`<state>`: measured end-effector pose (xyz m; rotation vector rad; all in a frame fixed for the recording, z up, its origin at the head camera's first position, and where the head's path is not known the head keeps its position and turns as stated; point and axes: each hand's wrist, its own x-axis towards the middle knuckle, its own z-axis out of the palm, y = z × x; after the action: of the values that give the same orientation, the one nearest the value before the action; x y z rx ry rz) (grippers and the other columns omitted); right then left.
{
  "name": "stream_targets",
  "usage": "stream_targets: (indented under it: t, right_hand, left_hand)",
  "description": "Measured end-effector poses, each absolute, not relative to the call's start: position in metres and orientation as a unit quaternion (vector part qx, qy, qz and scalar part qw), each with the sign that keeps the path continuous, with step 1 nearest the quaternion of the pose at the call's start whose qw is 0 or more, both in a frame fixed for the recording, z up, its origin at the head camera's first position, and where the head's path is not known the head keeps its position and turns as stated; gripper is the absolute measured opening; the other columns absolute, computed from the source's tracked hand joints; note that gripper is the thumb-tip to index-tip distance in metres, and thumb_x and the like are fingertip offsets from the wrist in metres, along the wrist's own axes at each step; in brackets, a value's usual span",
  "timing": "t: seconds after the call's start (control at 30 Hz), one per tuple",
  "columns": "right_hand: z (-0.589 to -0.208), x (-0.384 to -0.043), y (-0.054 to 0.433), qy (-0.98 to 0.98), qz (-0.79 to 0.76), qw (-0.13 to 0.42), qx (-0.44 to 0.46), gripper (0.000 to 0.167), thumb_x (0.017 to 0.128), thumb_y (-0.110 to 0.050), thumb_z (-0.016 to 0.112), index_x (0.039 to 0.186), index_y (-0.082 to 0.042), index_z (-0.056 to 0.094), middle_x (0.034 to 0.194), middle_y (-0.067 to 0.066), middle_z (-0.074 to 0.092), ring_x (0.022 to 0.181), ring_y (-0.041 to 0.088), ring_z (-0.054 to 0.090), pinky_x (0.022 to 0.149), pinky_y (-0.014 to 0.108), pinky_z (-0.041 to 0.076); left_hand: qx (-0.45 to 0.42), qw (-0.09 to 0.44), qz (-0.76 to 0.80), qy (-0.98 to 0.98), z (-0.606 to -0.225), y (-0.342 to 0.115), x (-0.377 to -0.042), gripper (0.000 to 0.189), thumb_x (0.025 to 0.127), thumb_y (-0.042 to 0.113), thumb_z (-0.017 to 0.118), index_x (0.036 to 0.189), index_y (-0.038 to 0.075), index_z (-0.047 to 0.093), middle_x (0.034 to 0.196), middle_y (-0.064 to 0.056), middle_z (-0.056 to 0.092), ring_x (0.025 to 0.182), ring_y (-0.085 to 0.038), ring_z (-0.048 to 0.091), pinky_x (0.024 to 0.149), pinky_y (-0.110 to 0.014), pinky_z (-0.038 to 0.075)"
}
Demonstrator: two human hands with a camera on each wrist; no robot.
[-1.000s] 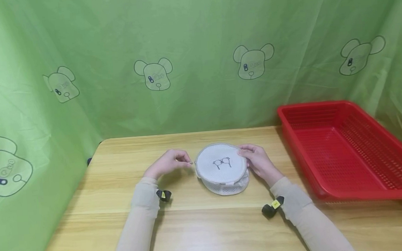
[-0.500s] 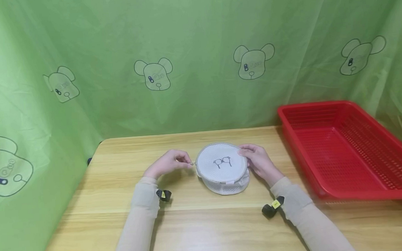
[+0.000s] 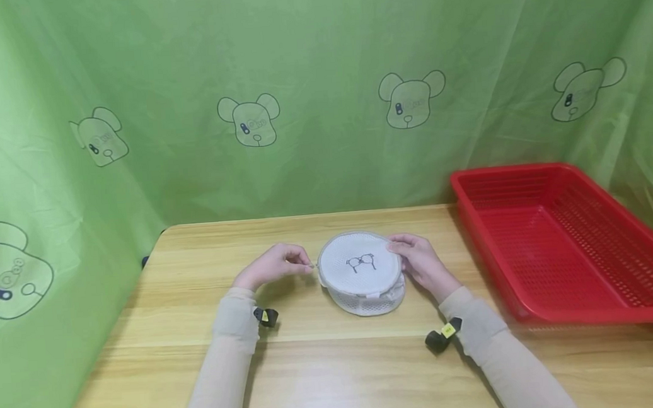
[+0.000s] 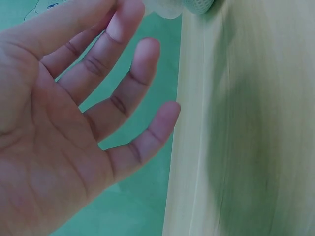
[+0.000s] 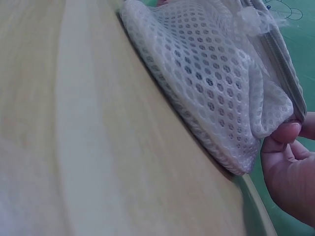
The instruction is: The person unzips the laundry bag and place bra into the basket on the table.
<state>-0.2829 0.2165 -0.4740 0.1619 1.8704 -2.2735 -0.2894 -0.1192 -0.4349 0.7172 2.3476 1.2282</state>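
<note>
A round white mesh laundry bag (image 3: 359, 271) with a small printed bra outline on its flat top stands on the table. At its left edge, the thumb and index finger of my left hand (image 3: 276, 263) pinch a small tab, probably the zipper pull; the other fingers are spread and loosely bent in the left wrist view. My right hand (image 3: 421, 262) grips the bag's right rim, thumb on top and fingers below. In the right wrist view the mesh side wall (image 5: 206, 73) sags in folds beneath the grey zipper edge (image 5: 283, 64).
A large red plastic basket (image 3: 495, 262) stands at the right of the wooden table (image 3: 327, 381). Green curtains (image 3: 324, 166) with bear-head prints close in the back and both sides.
Hardly anything moves: the bag's top shifts very slightly, while both hands keep their hold at its left and right edges.
</note>
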Motion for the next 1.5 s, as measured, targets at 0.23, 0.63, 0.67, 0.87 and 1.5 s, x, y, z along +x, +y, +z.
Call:
stream_targets:
  t: [0.23, 0.63, 0.67, 0.87, 1.5]
  right_hand:
    - [-0.473, -0.284, 0.218, 0.611, -0.782, 0.109, 0.058, 0.012, 0.092, -0.002, 0.062, 0.099, -0.011, 0.06, 0.086, -0.005, 0.067, 0.073, 0.005, 0.063, 0.062, 0.016, 0.054]
    - [-0.474, -0.284, 0.22, 0.612, -0.78, 0.121, 0.045, 0.012, 0.093, -0.006, 0.061, 0.103, -0.012, 0.058, 0.09, -0.006, 0.065, 0.078, 0.005, 0.062, 0.067, 0.017, 0.054]
    - [-0.474, -0.283, 0.22, 0.614, -0.778, 0.121, 0.044, 0.013, 0.093, -0.007, 0.061, 0.104, -0.012, 0.057, 0.091, -0.007, 0.065, 0.079, 0.005, 0.062, 0.069, 0.017, 0.054]
    - [-0.476, -0.282, 0.219, 0.624, -0.772, 0.115, 0.036, 0.02, 0.094, -0.011, 0.061, 0.113, -0.009, 0.054, 0.097, -0.006, 0.064, 0.084, 0.006, 0.062, 0.075, 0.018, 0.054]
    - [-0.473, -0.282, 0.218, 0.66, -0.734, 0.159, -0.007, 0.057, 0.096, -0.016, 0.057, 0.144, 0.005, 0.033, 0.107, -0.006, 0.062, 0.09, 0.006, 0.062, 0.08, 0.02, 0.054]
  left_hand:
    - [0.241, 0.202, 0.44, 0.841, -0.434, -0.118, -0.289, 0.013, 0.09, 0.016, 0.068, 0.096, 0.005, 0.067, 0.1, -0.021, 0.07, 0.094, -0.029, 0.062, 0.09, -0.034, 0.046]
    - [0.223, 0.191, 0.428, 0.855, -0.436, -0.116, -0.289, 0.01, 0.09, 0.015, 0.067, 0.095, 0.007, 0.066, 0.1, -0.017, 0.07, 0.093, -0.027, 0.063, 0.086, -0.031, 0.048]
    - [0.221, 0.189, 0.427, 0.856, -0.436, -0.116, -0.289, 0.009, 0.09, 0.015, 0.067, 0.095, 0.007, 0.066, 0.1, -0.017, 0.07, 0.093, -0.026, 0.063, 0.086, -0.031, 0.048]
    - [0.204, 0.173, 0.425, 0.865, -0.434, -0.115, -0.287, 0.01, 0.091, 0.016, 0.066, 0.095, 0.007, 0.066, 0.102, -0.017, 0.07, 0.096, -0.028, 0.063, 0.088, -0.035, 0.05]
    - [0.141, 0.079, 0.4, 0.902, -0.434, -0.104, -0.287, 0.01, 0.091, 0.02, 0.066, 0.091, 0.01, 0.067, 0.092, -0.005, 0.07, 0.088, -0.018, 0.062, 0.086, -0.037, 0.052]
